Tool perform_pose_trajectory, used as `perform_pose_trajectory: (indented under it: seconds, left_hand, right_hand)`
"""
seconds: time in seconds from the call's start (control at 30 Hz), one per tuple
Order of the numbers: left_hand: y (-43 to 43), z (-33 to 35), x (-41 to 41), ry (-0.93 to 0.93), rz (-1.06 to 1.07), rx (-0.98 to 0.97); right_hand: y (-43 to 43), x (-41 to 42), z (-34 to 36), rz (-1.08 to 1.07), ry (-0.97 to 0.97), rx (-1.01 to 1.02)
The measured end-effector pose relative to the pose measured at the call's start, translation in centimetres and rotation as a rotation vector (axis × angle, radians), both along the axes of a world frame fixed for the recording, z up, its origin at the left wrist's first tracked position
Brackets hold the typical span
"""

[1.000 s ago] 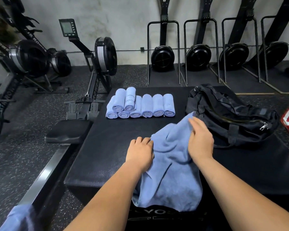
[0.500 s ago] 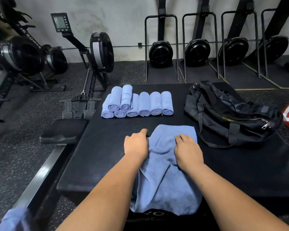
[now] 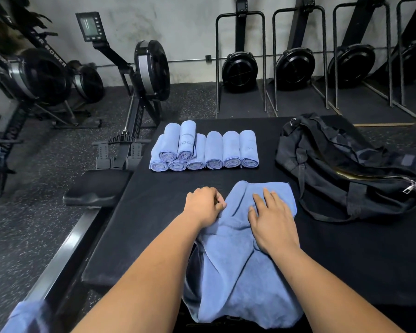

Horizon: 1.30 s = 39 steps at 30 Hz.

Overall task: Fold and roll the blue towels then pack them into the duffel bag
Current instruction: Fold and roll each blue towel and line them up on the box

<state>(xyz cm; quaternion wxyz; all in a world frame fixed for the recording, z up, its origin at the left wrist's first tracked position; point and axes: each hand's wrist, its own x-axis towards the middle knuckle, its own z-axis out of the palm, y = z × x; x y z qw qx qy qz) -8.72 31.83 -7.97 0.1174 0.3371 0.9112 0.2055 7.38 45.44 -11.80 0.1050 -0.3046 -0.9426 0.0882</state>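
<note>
A loose blue towel (image 3: 240, 272) lies crumpled on the black padded platform (image 3: 154, 212), its near end hanging over the front edge. My left hand (image 3: 205, 204) pinches the towel's left edge with curled fingers. My right hand (image 3: 270, 217) lies flat on the towel's upper part, fingers straight. Several rolled blue towels (image 3: 207, 150) sit in a row at the platform's far side, two of them stacked on top at the left. The black duffel bag (image 3: 346, 164) lies to the right, its zip partly open.
Rowing machines (image 3: 139, 75) stand on the speckled floor to the left and along the back wall. A black seat pad (image 3: 99, 186) adjoins the platform's left side. More blue cloth (image 3: 24, 318) shows at the bottom left corner.
The towel's far corner, lifted by my right hand a second ago, now lies flat on the platform. My right hand went from gripping to pressing flat. My left hand shifted slightly forward.
</note>
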Motion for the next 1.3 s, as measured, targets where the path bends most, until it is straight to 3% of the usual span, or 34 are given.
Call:
perform_pose_trajectory:
  seconds: [0.17, 0.23, 0.33, 0.43, 0.57, 0.73, 0.87, 1.2, 1.3]
  left_hand:
    - [-0.4, 1.6, -2.5, -0.183, 0.273, 0.541]
    - [-0.9, 2.3, -3.4, -0.137, 0.388, 0.618]
    - [-1.9, 1.9, -3.6, 0.213, 0.436, 0.384]
    - [-2.3, 0.0, -2.0, 0.403, 0.220, 0.253]
    - [-2.5, -3.1, 1.0, 0.366, -0.106, 0.203]
    - [-2.7, -3.5, 1.5, 0.313, -0.142, -0.171]
    - [-3.1, -2.9, 0.2, 0.243, -0.140, -0.329]
    - [-2.0, -2.7, -0.6, 0.318, -0.136, -0.497]
    - [-2.7, -2.4, 0.4, 0.379, -0.151, -0.327]
  right_hand:
    - [0.0, -0.1, -0.5, -0.050, 0.047, 0.015]
    - [0.0, -0.1, -0.5, -0.062, 0.027, 0.020]
    - [0.0, -0.1, -0.4, -0.054, -0.031, 0.028]
    - [0.0, 0.0, -0.2, -0.051, -0.032, 0.017]
    - [-0.2, 0.0, 0.4, -0.040, -0.069, -0.012]
    - [1.8, -0.7, 1.2, 0.048, -0.189, -0.029]
    - [3.7, -1.9, 1.3, 0.086, -0.242, -0.035]
    - [3.5, -2.6, 0.9, 0.048, -0.237, 0.088]
    - [2.4, -1.7, 1.5, 0.004, -0.207, 0.101]
